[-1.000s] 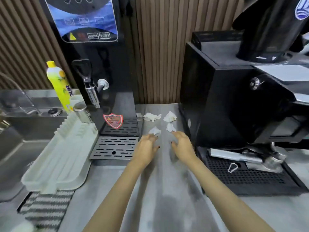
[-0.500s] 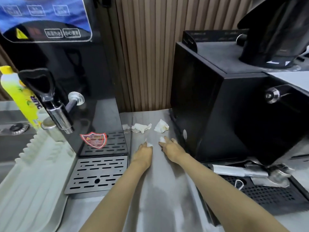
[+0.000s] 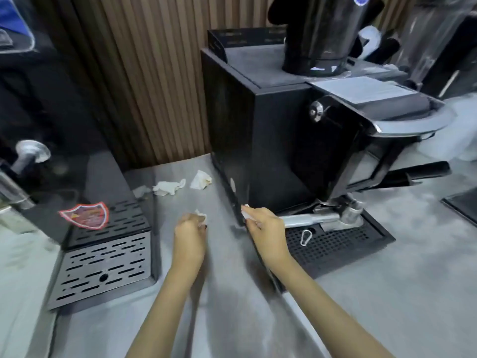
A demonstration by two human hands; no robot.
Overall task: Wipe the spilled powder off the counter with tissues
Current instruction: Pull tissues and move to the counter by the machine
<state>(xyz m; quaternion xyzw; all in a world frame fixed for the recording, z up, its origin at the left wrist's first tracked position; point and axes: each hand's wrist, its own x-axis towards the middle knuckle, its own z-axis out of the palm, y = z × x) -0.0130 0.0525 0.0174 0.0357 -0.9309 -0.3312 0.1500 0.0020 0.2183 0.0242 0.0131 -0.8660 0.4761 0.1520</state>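
On the grey counter [image 3: 227, 301] my left hand [image 3: 189, 239] grips a small crumpled white tissue [image 3: 200, 216] that pokes out past its fingers. My right hand [image 3: 265, 229] pinches another white tissue [image 3: 244, 213] right at the lower front corner of the black grinder [image 3: 271, 140]. Farther back on the counter lie three more crumpled tissues: one stained [image 3: 200, 180], one long [image 3: 169, 187], one small [image 3: 141, 191] by the dispenser. I cannot make out any powder on the blurred surface.
A black water dispenser with a slotted drip tray [image 3: 103, 267] and red shield sticker [image 3: 85, 215] stands to the left. The grinder's perforated tray [image 3: 333, 244] holds a portafilter [image 3: 322, 218] and a small carabiner [image 3: 305, 237]. A slatted wooden wall [image 3: 154, 86] backs the counter.
Both hands have closed on the two nearest tissues. My right hand has drawn its tissue to the right, to the grinder's corner. The view has moved closer and to the right.
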